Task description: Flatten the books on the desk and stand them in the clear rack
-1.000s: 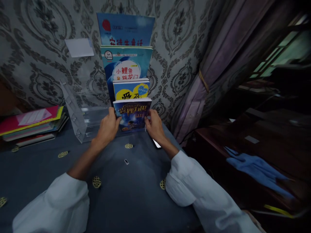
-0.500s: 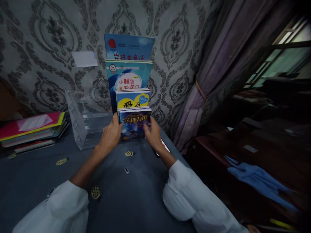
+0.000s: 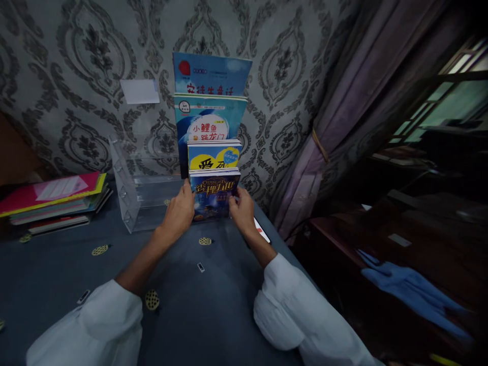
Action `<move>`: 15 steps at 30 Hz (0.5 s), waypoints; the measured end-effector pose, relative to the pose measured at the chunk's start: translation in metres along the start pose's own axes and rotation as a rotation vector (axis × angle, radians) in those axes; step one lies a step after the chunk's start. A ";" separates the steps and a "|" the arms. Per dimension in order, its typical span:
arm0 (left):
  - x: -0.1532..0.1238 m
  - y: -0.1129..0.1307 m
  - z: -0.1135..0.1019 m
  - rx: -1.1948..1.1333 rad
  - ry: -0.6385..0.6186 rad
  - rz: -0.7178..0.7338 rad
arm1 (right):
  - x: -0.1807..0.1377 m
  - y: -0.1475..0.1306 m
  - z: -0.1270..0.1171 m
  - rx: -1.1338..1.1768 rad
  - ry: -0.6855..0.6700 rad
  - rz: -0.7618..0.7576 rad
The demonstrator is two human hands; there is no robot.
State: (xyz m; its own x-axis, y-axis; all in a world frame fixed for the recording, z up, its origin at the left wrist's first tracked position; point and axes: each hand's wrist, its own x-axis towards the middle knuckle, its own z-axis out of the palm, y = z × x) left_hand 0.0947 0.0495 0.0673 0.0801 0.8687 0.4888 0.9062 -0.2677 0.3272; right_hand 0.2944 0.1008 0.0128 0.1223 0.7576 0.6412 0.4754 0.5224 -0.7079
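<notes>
A dark blue book (image 3: 213,195) with gold lettering stands upright at the front of a stepped clear rack. My left hand (image 3: 179,209) is closed around its left edge and my right hand (image 3: 243,209) around its right edge. Behind it rise a yellow-and-blue book (image 3: 214,156), a teal picture book (image 3: 211,119) and, tallest at the back, a blue book (image 3: 213,71). To the left, the clear acrylic rack (image 3: 124,195) shows bare tiers. How far my fingertips reach behind the dark blue book is hidden.
A stack of books and folders (image 3: 57,198) lies at the table's left. Beside my right wrist is a phone (image 3: 262,230), partly covered. A white card (image 3: 140,91) is on the patterned wall. Right of the table are a tied curtain (image 3: 305,173) and a blue cloth (image 3: 415,290).
The view has shifted slightly, so everything sits a little further right. Both hands stay at the sides of the dark blue book, which shows no clear movement in the rack.
</notes>
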 end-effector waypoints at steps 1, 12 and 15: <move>0.000 -0.001 0.001 0.001 0.007 0.008 | 0.000 -0.001 0.000 0.001 0.006 -0.001; -0.001 0.002 0.000 0.019 0.007 -0.004 | -0.003 -0.010 0.002 -0.065 0.038 -0.003; -0.002 0.006 -0.005 0.035 -0.016 -0.022 | -0.004 -0.011 0.003 -0.088 0.046 0.003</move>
State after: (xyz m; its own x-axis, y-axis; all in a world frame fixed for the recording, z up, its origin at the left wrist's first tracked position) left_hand 0.0981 0.0438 0.0723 0.0661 0.8809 0.4687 0.9217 -0.2339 0.3096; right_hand 0.2865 0.0934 0.0173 0.1625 0.7393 0.6535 0.5495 0.4823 -0.6822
